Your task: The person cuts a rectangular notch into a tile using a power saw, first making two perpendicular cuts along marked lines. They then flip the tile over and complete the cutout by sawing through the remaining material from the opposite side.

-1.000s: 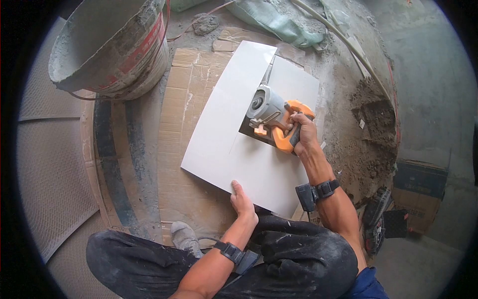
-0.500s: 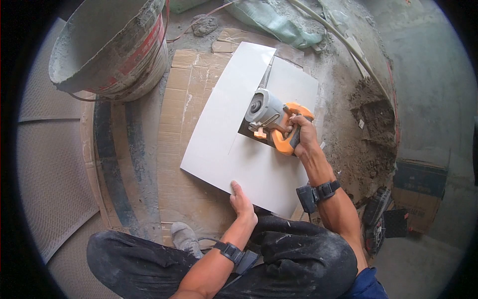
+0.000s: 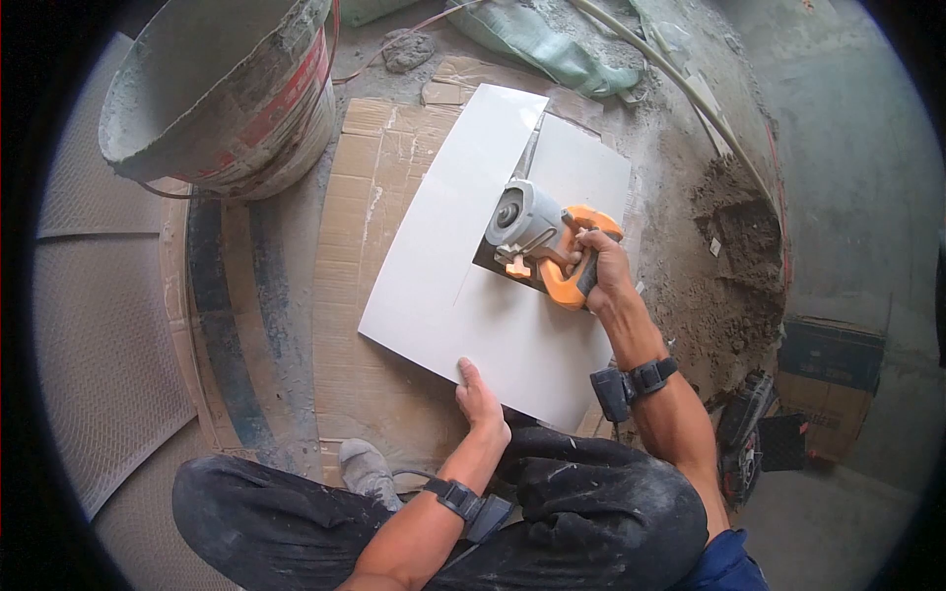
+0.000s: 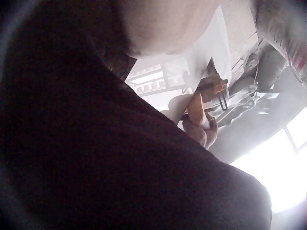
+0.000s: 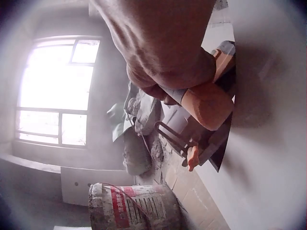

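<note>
My right hand (image 3: 609,271) grips the rear handle of an orange and grey handheld tile cutter (image 3: 527,217). The cutter's dark base plate (image 3: 503,264) sits on a large white tile (image 3: 414,286), and its blade is hidden. A cut (image 3: 537,138) runs from the cutter to the tile's far edge, and a faint line shows on the near side. At the tile's near edge my left hand (image 3: 480,399) holds on, thumb on top and the other fingers out of sight. In the right wrist view an orange wing knob (image 5: 193,158) shows on the cutter.
Flattened cardboard (image 3: 345,246) lies under the tile. A cement-crusted bucket (image 3: 286,148) stands at the far left with a thin cord beside it. Green sacking (image 3: 552,49), a hose (image 3: 690,89) and a heap of dirt (image 3: 739,246) lie beyond and to the right.
The cutter has crept a little toward the person along the tile, my right hand moving with it. My left hand stays at the near edge.
</note>
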`<state>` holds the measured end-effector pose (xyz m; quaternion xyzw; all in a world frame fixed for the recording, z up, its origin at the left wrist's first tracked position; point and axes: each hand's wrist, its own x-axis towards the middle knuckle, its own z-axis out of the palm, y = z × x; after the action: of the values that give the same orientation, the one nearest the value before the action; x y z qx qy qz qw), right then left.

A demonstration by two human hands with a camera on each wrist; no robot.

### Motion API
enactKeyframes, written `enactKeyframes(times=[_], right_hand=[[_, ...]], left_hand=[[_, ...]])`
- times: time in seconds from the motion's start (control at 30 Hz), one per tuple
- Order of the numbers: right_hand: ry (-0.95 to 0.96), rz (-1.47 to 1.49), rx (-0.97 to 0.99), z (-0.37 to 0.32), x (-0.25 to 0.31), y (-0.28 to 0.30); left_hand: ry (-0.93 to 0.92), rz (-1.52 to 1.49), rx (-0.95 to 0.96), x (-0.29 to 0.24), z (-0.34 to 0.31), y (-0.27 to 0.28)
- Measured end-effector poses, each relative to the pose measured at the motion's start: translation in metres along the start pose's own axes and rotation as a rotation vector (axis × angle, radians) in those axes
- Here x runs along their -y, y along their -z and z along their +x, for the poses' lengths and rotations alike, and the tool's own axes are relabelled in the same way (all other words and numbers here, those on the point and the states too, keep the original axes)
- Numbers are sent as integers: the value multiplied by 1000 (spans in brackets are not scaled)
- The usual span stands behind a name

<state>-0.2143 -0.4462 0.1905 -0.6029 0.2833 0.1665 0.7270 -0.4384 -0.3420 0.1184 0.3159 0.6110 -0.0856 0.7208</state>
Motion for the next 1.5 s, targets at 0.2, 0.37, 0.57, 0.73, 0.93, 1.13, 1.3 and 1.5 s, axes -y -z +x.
enactKeyframes(times=[0.2, 0.37, 0.57, 0.73, 0.93, 1.13, 1.3, 1.5], right_hand=[[2, 13, -7, 0, 0, 2], [-4, 11, -34, -5, 2, -1], [-26, 23, -29, -2, 3, 2], [-27, 49, -16, -8, 6, -1], [13, 71, -30, 0, 18, 5], [-6, 96, 13, 2, 77, 36], [-9, 149, 45, -1, 94, 49], [-38, 264, 102, 18, 56, 49]], left_hand=[[-16, 19, -63, -5, -7, -5], [-9, -5, -49, -3, -5, -3], [-22, 3, -62, 2, 0, -3], [-4, -6, -42, 0, -3, -3], [6, -63, 18, -5, -7, 0], [4, -119, 112, -15, -8, 14], [39, -130, 210, -37, -25, 20], [20, -47, 287, -69, -35, 41]])
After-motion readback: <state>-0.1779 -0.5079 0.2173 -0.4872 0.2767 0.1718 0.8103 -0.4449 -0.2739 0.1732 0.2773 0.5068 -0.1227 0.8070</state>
